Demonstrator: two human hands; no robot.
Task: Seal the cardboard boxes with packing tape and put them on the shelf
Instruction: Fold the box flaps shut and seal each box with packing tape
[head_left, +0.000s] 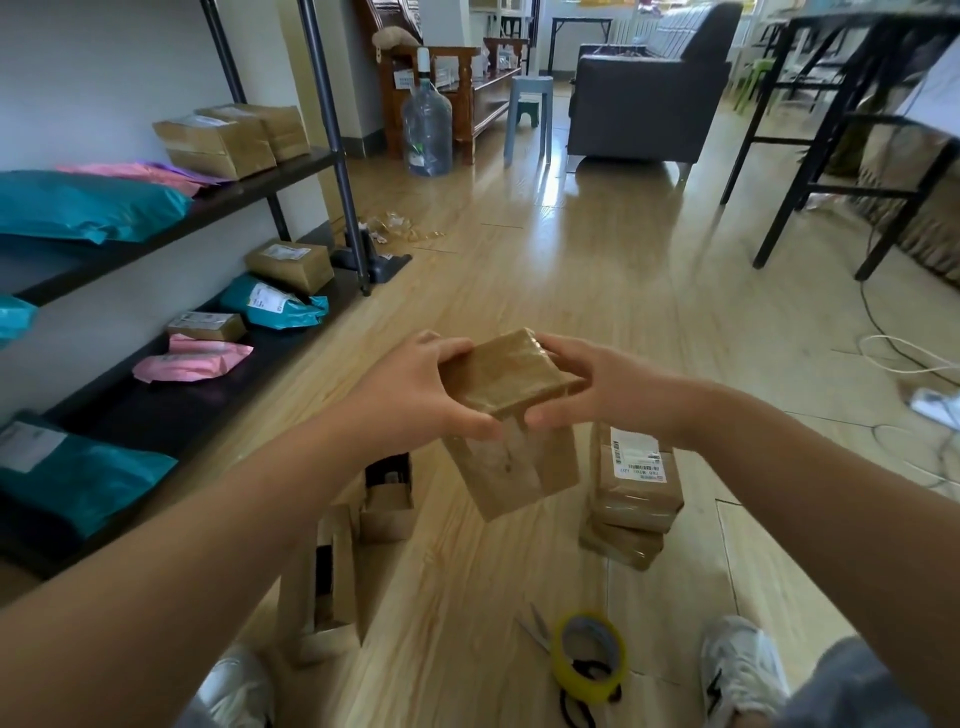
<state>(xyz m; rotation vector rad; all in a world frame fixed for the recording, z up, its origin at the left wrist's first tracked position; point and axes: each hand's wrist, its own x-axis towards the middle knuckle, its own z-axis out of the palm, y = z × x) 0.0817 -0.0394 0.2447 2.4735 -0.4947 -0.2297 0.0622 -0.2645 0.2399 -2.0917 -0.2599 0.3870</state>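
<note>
Both hands, left hand (410, 387) and right hand (597, 387), grip the taped box (511, 415) at opposite top edges. Keep it level; place it flat on the shelf (244, 192).

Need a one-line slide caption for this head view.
Taped box gripped by left hand and right hand; shelf at left, tape roll below.

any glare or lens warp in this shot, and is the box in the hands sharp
Head view: bright glare streaks the floor by the sofa; the wide lens bows the shelf posts; the box, gripped by the left hand and right hand, is fairly sharp, its taped top faintly shiny.
</note>
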